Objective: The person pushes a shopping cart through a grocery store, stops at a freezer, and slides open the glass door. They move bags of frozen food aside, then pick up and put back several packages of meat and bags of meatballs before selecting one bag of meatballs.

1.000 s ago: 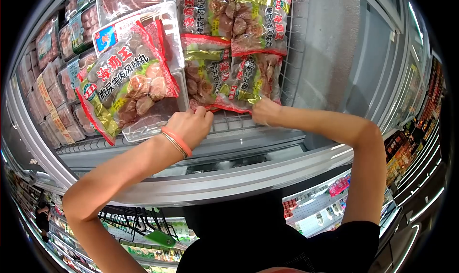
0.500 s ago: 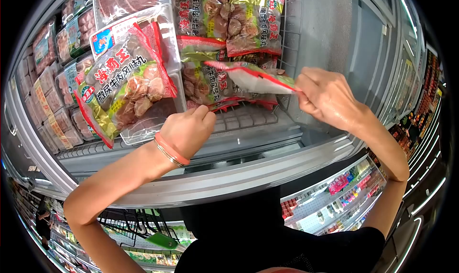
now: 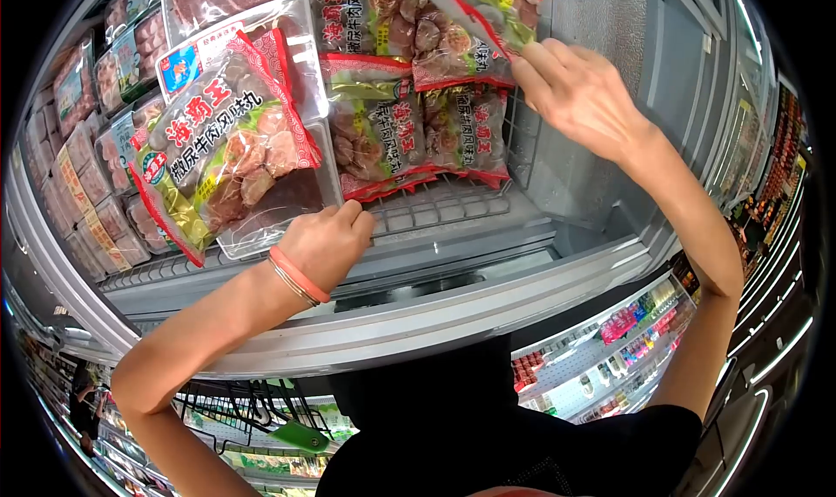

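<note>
My right hand [image 3: 582,95] pinches the edge of a meatball bag [image 3: 498,11], holding it tilted over the upper bags at the back right. Below it, other red-trimmed bags of frozen meatballs [image 3: 376,138] lie stacked on the wire rack. My left hand [image 3: 329,246], with a coral band at the wrist, is closed beside the lower corner of a clear meat tray [image 3: 277,210]. Its curled fingers face away, and I cannot tell what they hold. One more meatball bag [image 3: 228,149] lies slanted on top of the trays, up and left of that hand.
Packed meat rolls [image 3: 83,171] fill the freezer's left side. The metal freezer rim [image 3: 409,319] runs between my body and the goods. Below left is a black cart or basket with a green handle [image 3: 300,437]. Stocked shelves [image 3: 601,358] stand behind me.
My right hand has moved up and away with the meatball bag, from above the lower bags to over the upper ones. My left hand has shifted slightly left and down.
</note>
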`<action>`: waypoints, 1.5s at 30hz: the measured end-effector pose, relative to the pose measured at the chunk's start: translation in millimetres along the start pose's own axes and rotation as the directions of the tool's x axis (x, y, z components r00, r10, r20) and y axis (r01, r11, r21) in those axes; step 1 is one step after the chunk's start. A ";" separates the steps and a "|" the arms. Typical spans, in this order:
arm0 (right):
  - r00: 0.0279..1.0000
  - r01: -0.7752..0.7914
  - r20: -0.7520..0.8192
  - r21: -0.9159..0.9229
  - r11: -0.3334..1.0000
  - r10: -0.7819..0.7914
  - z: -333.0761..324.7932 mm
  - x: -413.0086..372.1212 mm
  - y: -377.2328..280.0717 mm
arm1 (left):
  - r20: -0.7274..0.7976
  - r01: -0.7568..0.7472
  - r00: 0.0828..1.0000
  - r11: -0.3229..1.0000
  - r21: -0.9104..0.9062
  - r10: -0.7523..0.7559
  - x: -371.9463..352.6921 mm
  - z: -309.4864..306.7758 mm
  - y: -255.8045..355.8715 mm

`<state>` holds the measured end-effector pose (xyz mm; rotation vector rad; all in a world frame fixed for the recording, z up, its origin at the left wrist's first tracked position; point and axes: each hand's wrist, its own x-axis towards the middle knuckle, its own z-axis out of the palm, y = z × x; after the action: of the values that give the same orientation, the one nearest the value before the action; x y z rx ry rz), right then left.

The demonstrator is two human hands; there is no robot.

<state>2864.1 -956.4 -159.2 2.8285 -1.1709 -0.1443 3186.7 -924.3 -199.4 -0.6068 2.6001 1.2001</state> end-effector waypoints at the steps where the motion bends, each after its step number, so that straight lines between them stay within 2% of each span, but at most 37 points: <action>1: 0.997 0.023 0.076 -0.039 0.999 -0.020 27.6 -2.9 3.9 | 0.015 -0.005 1.000 1.000 0.021 0.004 -1.0 -0.4 -1.5; 6: 0.939 0.179 0.282 0.096 0.979 -0.200 119.7 -28.3 -13.3 | 0.019 0.005 1.000 0.995 0.101 -0.007 -3.5 -8.8 -5.0; 9: 0.934 0.103 0.330 0.118 0.988 -0.137 125.6 -42.3 -19.8 | 0.027 0.011 1.000 0.995 0.104 -0.013 -2.7 -9.8 -9.8; 12: 0.913 0.108 0.393 0.037 0.993 -0.114 124.4 -43.6 -17.4 | 0.042 0.013 0.999 0.993 0.118 -0.018 -2.8 -9.9 -11.5; 16: 0.958 0.057 0.270 0.133 0.989 -0.092 118.6 -28.4 -49.9 | 0.081 0.012 0.996 0.992 0.126 -0.022 -5.5 -14.0 -13.6; 19: 0.942 0.028 0.302 0.366 0.930 -0.147 135.6 -15.0 -91.4 | 0.123 0.014 0.992 0.992 0.129 -0.030 -5.6 -18.4 -13.4; 24: 0.913 0.043 0.346 0.444 0.895 -0.215 182.7 -1.7 -149.1 | 0.136 0.029 0.990 0.992 0.121 -0.045 -4.9 -19.8 -13.1; 27: 0.887 0.125 0.334 0.491 0.862 -0.319 193.4 -8.3 -167.2 | 0.141 0.035 0.989 0.991 0.127 -0.053 -3.1 -20.5 -13.1; 33: 0.914 -0.100 0.381 0.538 0.837 -0.136 202.1 -20.6 -160.2 | 0.135 0.051 0.989 0.992 0.117 -0.067 -2.1 -21.5 -14.3; 36: 0.752 -0.026 0.553 0.569 0.822 -0.359 196.9 -26.9 -146.8 | 0.136 0.060 0.988 0.991 0.116 -0.075 -1.2 -22.8 -14.0; 37: 0.739 -0.055 0.571 0.579 0.814 -0.357 196.1 -29.4 -147.3 | 0.138 0.064 0.987 0.991 0.116 -0.080 -1.0 -23.1 -14.2; 40: 0.775 -0.130 0.558 0.599 0.790 -0.296 197.6 -36.5 -155.7 | 0.131 0.056 0.989 0.992 0.111 -0.071 -1.3 -23.7 -14.9; 45: 0.921 0.027 0.310 0.549 0.835 -0.234 210.4 -35.1 -166.1 | 0.144 0.064 0.986 0.991 0.118 -0.081 0.3 -24.6 -16.8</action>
<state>2931.3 -821.7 -383.8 3.5039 -1.2326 -0.4377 3193.5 -953.0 -195.0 -0.5615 2.4795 1.0264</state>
